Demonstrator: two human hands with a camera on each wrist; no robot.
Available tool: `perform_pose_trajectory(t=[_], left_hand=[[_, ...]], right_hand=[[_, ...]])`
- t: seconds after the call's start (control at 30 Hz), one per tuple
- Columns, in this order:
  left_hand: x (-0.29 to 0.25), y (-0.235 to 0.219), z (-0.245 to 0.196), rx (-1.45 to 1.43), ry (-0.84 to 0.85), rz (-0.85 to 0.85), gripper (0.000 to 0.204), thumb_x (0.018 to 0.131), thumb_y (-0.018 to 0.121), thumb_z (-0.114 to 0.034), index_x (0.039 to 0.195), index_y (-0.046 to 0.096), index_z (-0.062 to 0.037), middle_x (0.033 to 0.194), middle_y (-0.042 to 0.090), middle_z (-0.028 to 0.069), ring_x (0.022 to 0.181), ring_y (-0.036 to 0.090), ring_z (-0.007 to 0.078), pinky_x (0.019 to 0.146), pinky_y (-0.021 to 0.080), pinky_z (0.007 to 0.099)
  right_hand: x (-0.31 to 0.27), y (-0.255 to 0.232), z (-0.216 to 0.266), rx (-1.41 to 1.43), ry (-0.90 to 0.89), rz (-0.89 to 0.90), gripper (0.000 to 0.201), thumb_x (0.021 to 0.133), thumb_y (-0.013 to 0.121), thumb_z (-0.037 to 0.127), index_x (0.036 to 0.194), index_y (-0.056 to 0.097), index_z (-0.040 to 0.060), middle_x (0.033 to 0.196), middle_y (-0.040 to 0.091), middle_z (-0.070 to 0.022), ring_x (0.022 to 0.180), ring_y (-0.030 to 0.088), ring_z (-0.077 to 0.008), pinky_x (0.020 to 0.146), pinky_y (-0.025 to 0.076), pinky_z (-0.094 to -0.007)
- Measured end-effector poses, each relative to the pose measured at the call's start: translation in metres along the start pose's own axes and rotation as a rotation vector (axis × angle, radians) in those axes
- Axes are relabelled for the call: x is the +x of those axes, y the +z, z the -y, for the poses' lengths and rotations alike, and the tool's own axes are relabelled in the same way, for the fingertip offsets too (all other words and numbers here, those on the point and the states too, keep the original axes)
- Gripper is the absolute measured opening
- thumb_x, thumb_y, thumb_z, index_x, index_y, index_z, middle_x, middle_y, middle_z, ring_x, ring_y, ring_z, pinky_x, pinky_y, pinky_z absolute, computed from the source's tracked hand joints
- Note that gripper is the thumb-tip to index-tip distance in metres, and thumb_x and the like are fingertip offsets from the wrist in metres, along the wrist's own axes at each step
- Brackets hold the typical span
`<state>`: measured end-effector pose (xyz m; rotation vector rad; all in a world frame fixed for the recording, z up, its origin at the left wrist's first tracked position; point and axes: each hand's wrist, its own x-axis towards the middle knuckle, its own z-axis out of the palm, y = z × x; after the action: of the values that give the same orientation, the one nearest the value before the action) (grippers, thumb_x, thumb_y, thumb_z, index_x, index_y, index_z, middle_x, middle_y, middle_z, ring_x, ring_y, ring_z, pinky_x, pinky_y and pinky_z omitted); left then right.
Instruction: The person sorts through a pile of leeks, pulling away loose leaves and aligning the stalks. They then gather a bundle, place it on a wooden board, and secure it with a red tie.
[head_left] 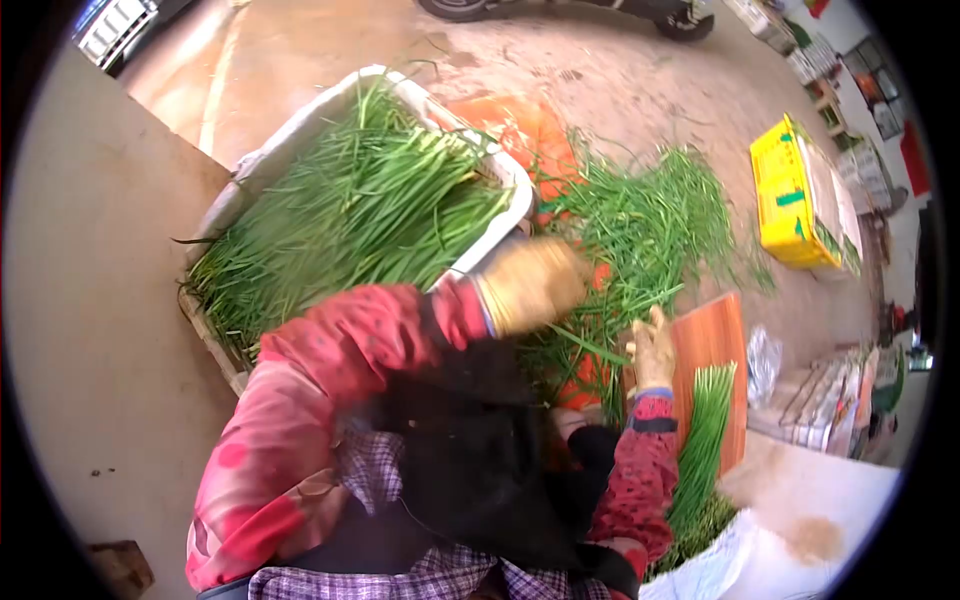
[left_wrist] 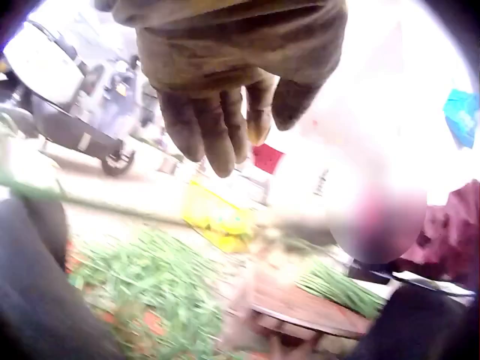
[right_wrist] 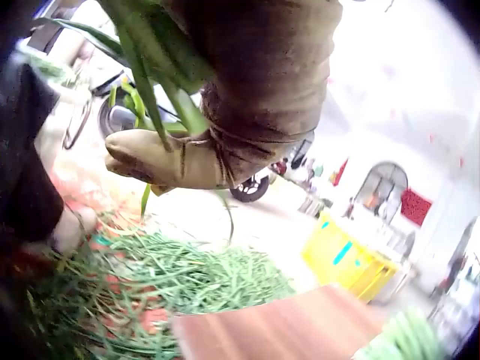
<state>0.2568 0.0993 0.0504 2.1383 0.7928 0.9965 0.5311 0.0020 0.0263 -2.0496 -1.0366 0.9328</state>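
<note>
In the head view my gloved left hand (head_left: 530, 285), blurred, hovers by the near right corner of a white crate (head_left: 522, 195) heaped with long green chives (head_left: 370, 190). Its fingers hang loose, with nothing between them in the left wrist view. My gloved right hand (head_left: 652, 350) is beside the left edge of a reddish wooden board (head_left: 708, 335). It pinches a few chive leaves (right_wrist: 154, 75) between thumb and fingers. On the board lies a neat bundle of straight green stalks (head_left: 708, 420), their pale ends lined up.
Loose green leaves (head_left: 650, 215) are strewn over an orange sheet (head_left: 515, 125) on the floor ahead. A yellow crate (head_left: 785, 195) stands beyond them on the right. Near the board are a clear plastic bag (head_left: 764, 365) and a white sack (head_left: 715, 560). A wall (head_left: 100, 300) rises at the left.
</note>
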Motion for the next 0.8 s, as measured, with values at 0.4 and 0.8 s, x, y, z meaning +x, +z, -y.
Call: perform_pose_trajectory(t=[0.4,0.8], left_hand=[[0.004,-0.245,0.250,0.881,-1.273,-0.306,0.044,0.083,0.059,-0.041,0.112,0.068,-0.0096,0.116,0.066,0.0170,0.113,0.061,0.0346,0.094,0.049,0.0447],[-0.011,-0.257,0.187,0.650,-0.337,-0.739,0.025,0.087,0.064,-0.017,0.110,0.070,-0.0100,0.110,0.067,0.0087,0.103,0.060,0.0226,0.091,0.046,0.0340]], right_hand=[[-0.074,0.073,-0.132,0.488,0.462,0.345,0.040,0.098,0.058,0.032,0.124,0.057,0.0019,0.094,0.070,-0.0073,0.061,0.061,-0.0086,0.052,0.050,-0.0212],[-0.033,0.076,0.050,-0.422,-0.600,-0.001,0.052,0.096,0.056,0.031,0.137,0.047,-0.0004,0.129,0.056,-0.0209,0.115,0.056,-0.0378,0.096,0.047,-0.0425]])
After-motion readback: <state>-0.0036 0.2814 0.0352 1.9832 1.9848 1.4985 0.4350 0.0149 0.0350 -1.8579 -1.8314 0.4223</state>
